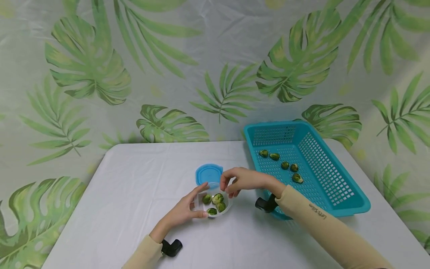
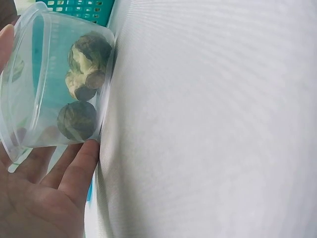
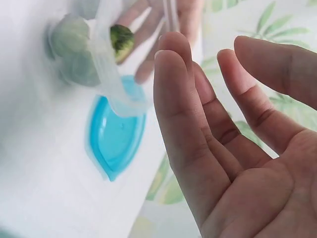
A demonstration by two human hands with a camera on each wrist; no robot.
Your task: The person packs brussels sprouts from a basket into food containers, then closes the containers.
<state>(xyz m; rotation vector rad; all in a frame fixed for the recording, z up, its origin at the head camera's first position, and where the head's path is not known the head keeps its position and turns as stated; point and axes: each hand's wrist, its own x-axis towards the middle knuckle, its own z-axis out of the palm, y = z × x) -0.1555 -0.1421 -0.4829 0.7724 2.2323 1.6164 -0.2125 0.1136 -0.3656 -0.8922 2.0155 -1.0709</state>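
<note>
A clear plastic tub [image 2: 49,64] stands on the white tabletop with several Brussels sprouts [image 1: 217,198] inside. My left hand [image 1: 183,211] holds the tub from its left side, thumb at the near edge and fingers spread around the far side. Above the tub's right rim is my right hand [image 1: 240,178], fingers loosely bent. In the right wrist view, nothing lies between the right hand's thumb and fingers [image 3: 173,109]. Just behind the tub lies a blue lid [image 1: 209,173].
To the right, a teal perforated basket [image 1: 322,164] sits at an angle, with several more Brussels sprouts [image 1: 274,156] on its floor. The right forearm passes over its near left corner. A leaf-patterned sheet [image 1: 168,123] hangs behind the table [image 1: 134,179].
</note>
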